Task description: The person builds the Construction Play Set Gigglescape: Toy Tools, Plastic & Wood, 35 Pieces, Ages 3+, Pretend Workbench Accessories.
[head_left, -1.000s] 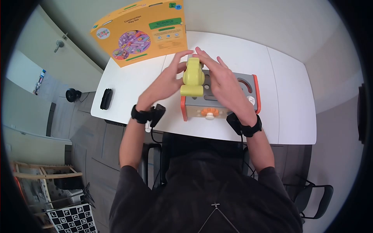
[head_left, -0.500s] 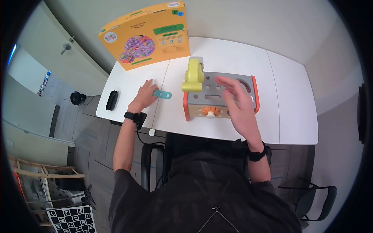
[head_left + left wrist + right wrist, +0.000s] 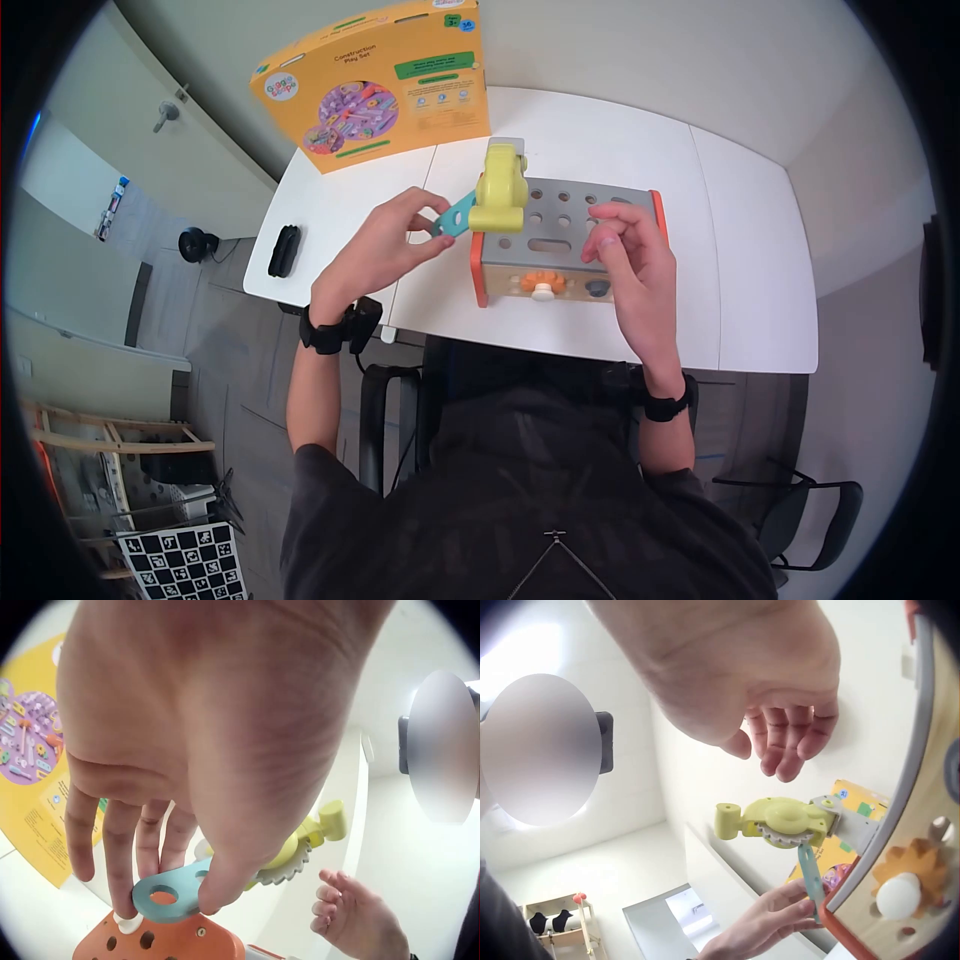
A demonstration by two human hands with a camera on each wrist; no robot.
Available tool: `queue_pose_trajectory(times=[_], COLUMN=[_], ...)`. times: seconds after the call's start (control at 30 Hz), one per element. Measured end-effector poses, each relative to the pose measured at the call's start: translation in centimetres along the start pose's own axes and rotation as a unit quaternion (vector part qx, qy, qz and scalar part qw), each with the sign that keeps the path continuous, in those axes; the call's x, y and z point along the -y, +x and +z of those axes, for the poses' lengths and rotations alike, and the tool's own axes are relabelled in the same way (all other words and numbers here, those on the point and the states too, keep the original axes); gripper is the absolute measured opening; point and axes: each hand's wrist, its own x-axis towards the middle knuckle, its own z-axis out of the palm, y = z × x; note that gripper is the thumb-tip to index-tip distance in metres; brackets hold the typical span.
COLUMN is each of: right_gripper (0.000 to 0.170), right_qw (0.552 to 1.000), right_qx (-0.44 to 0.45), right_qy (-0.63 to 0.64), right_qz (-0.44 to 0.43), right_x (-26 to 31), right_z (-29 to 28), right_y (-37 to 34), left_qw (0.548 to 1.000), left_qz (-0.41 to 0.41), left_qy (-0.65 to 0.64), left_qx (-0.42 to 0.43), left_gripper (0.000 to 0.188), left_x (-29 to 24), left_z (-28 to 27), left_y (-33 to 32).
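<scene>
In the head view my left hand (image 3: pixel 375 248) pinches a teal strip with holes (image 3: pixel 455 218) between thumb and fingers. The strip's far end reaches the left side of a lime-green toy saw (image 3: pixel 498 188), which stands on the grey-topped workbench (image 3: pixel 550 245). Whether strip and saw touch, I cannot tell. The left wrist view shows the teal strip (image 3: pixel 166 898) under my thumb, with the saw's grey toothed disc behind. My right hand (image 3: pixel 640 275) hovers over the bench's right part, fingers loosely bent and holding nothing; in the right wrist view it (image 3: pixel 780 682) is apart from the saw (image 3: pixel 780 819).
A yellow play-set box (image 3: pixel 370 90) stands at the back left of the white table (image 3: pixel 750 260). Near the left edge lies a black case (image 3: pixel 284 251). An orange gear (image 3: pixel 543 281) sits on the bench's front panel.
My left hand has come away from the saw, picked the teal strip up off the table and brought it to the saw's left side. My right hand has drawn back to the right.
</scene>
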Motion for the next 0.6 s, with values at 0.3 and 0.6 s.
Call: queue_pose_trajectory(times=[0.3,0.6], right_gripper=[0.020,0.023], right_qw=[0.999,0.999], right_qx=[0.049,0.050], right_qy=[0.023,-0.017], right_qz=[-0.002,0.013], right_x=[0.5,1.0], right_z=[0.6,1.9], right_y=[0.3,0.9], left_qw=[0.995,0.990], left_qz=[0.047,0.093], left_qy=[0.078,0.058], left_qx=[0.050,0.093], left_gripper=[0.041,0.037], left_x=[-1.8,-1.1], left_z=[0.6,1.5], left_y=[1.1,2.0])
